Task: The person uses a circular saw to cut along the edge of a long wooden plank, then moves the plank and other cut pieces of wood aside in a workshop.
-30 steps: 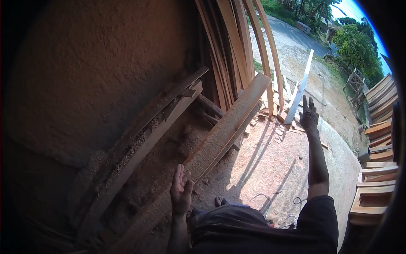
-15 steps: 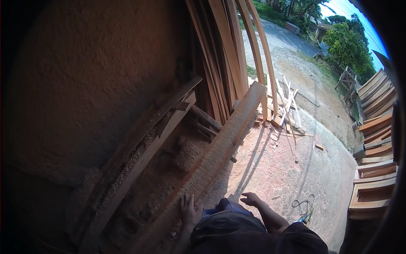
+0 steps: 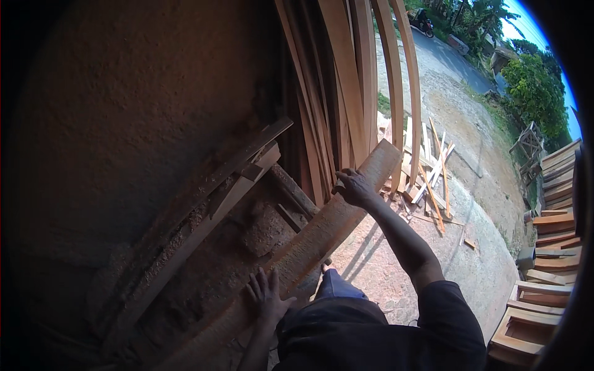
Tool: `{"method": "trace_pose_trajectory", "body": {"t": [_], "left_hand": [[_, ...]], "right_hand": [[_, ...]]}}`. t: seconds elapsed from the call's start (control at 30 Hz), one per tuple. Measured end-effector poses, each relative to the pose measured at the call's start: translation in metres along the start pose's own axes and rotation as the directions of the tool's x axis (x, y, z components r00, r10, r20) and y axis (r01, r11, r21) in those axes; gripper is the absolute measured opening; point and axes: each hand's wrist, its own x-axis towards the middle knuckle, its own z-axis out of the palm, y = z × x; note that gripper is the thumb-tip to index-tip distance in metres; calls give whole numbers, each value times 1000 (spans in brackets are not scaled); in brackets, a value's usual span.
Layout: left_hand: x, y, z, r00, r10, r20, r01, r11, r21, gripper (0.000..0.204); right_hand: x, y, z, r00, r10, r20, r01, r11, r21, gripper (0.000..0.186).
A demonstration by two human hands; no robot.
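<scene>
A long thick wooden plank (image 3: pixel 312 232) with a rough, dusty top runs from the dark lower left up to the middle right. My left hand (image 3: pixel 267 298) lies on its near part, palm down with the fingers spread. Farther up, my right hand (image 3: pixel 354 188) reaches across the plank, its fingers curled over the left edge. A small block-like piece shows at those fingertips, but the hand hides most of it, and I cannot tell what it is.
Left of the plank is a sawdust-covered wooden frame (image 3: pixel 204 226) beside a rough wall (image 3: pixel 142 123). Tall boards (image 3: pixel 346 80) lean beyond the plank's far end. Scrap strips (image 3: pixel 436 167) lie in sunlight on the ground. Stacked wooden frames (image 3: pixel 526 328) stand at the right.
My right hand has swung up from beside my body to the plank's far left edge. The left hand remains on the plank, its fingers more spread. The view has shifted slightly.
</scene>
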Motion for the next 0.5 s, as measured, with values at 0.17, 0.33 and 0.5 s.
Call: {"method": "trace_pose_trajectory", "body": {"t": [0.17, 0.33, 0.5], "left_hand": [[74, 50, -9, 997, 44, 59, -48, 996, 72, 125], [83, 58, -8, 996, 47, 74, -59, 983, 173, 121], [73, 62, -9, 994, 91, 63, -96, 992, 84, 120]], "right_hand": [[87, 16, 6, 840, 58, 539, 92, 965, -247, 68], [113, 29, 53, 704, 8, 710, 208, 954, -217, 60], [127, 64, 42, 884, 28, 466, 68, 980, -186, 47]]}}
